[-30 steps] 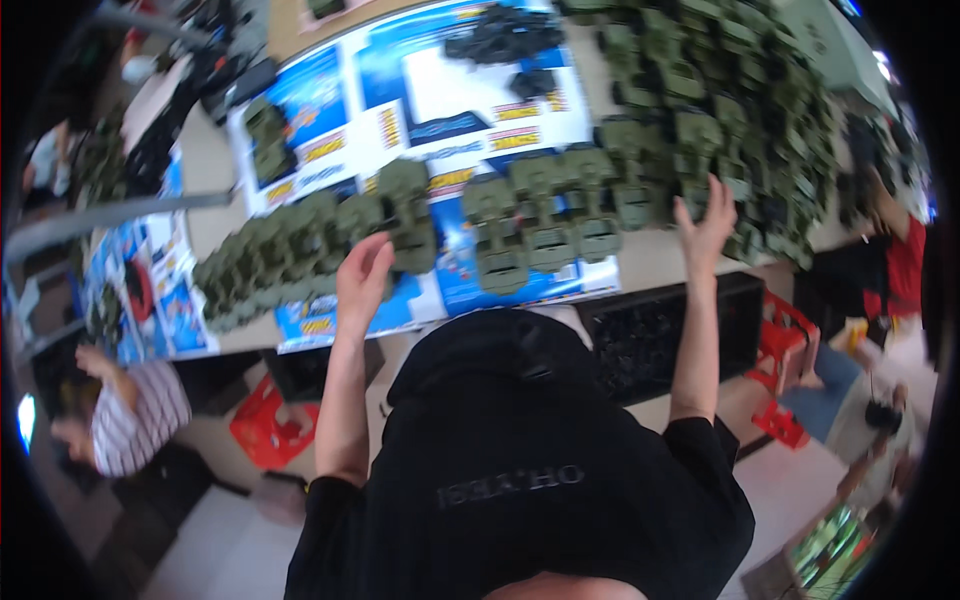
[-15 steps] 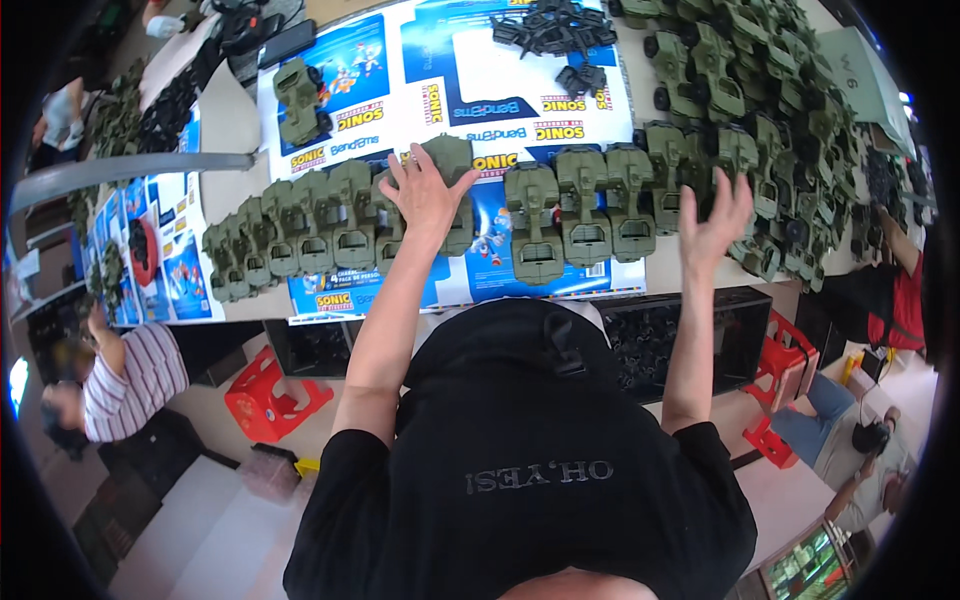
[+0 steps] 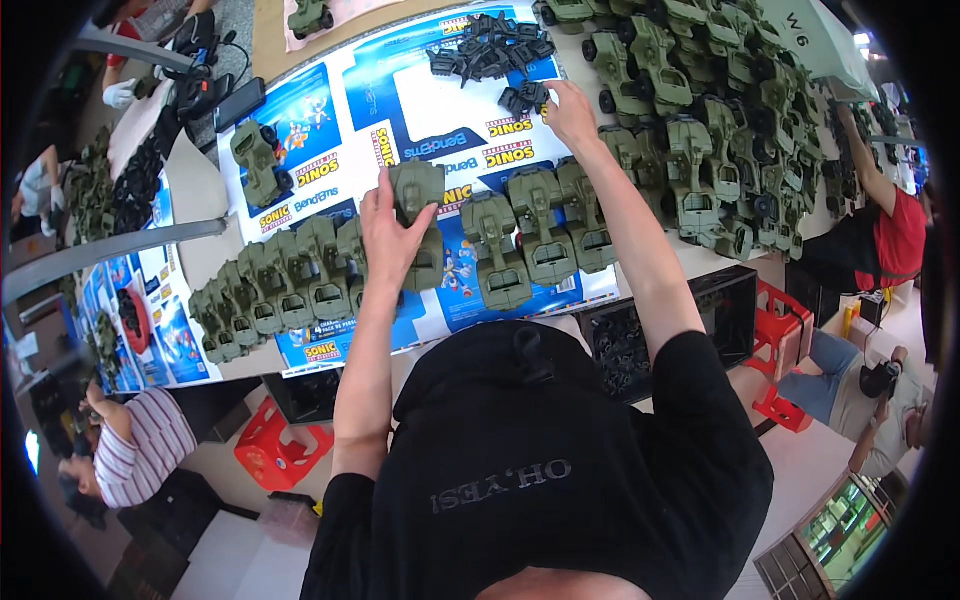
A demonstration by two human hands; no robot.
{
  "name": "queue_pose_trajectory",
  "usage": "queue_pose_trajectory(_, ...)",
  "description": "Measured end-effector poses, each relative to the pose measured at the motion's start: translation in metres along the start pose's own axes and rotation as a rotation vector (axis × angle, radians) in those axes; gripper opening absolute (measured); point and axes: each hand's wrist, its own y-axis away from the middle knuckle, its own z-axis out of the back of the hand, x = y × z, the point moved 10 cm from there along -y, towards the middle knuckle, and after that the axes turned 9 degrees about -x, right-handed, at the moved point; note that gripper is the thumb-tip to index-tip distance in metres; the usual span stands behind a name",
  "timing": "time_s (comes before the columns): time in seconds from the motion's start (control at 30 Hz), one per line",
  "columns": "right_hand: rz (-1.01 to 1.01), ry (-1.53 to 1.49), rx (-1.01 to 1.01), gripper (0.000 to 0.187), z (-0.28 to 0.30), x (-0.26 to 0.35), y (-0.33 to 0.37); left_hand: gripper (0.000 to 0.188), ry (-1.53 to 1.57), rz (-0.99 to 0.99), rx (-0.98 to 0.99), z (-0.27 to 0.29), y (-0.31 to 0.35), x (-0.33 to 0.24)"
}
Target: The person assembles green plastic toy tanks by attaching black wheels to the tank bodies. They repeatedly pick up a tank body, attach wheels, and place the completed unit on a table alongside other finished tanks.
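Note:
My left hand (image 3: 392, 238) is shut on an olive-green toy vehicle (image 3: 422, 192) standing in a row of the same vehicles (image 3: 300, 275) on the blue-and-white printed sheets (image 3: 340, 130) covering the table. My right hand (image 3: 570, 112) reaches far forward. Its fingertips rest on a black plastic part (image 3: 527, 97) at the edge of a pile of black parts (image 3: 490, 52). Whether the fingers grip that part is unclear. More green vehicles (image 3: 545, 235) stand between my two arms.
A dense mass of green vehicles (image 3: 720, 110) fills the table's right side. One vehicle (image 3: 258, 160) stands apart at the left. Black crates (image 3: 640, 335) and red stools (image 3: 275, 450) sit under the table. Other people work at the left (image 3: 130, 455) and right (image 3: 885, 225).
My left hand moved forward and closed on the green vehicle. My right hand swung left from the vehicles at the right to the pile of black parts.

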Motion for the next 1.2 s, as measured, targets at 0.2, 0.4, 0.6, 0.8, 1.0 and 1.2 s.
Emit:
queue_pose_trajectory(0.2, 0.048, 0.292, 0.148, 0.048, -0.052, -0.022, -0.036, 0.071, 0.966, 0.485, 0.15, 0.035, 0.026, 0.002)
queue_pose_trajectory(0.4, -0.03, -0.007, 0.223, 0.054, -0.04, -0.018, -0.03, 0.061, 1.165, 0.808, 0.322, 0.026, 0.083, 0.019)
queue_pose_trajectory(0.6, -0.353, -0.825, 0.347, 0.05, 0.036, 0.058, 0.053, 0.076, 1.092, 0.767, 0.5, 0.02, 0.1, 0.003)
queue_pose_trajectory(0.8, -0.502, -0.962, 0.533, 0.033, 0.086, 0.108, 0.158, 0.085, 1.042, 0.514, 0.747, 0.018, 0.093, -0.066)
queue_pose_trajectory(1.0, -0.434, -1.099, 0.44, 0.036, 0.115, 0.132, 0.186, 0.093, 0.853, 0.312, 0.852, 0.023, 0.098, -0.079)
queue_pose_trajectory(1.2, -0.484, -1.275, 0.497, 0.038, 0.119, 0.15, 0.193, 0.099, 0.686, 0.196, 0.907, 0.036, 0.105, -0.084)
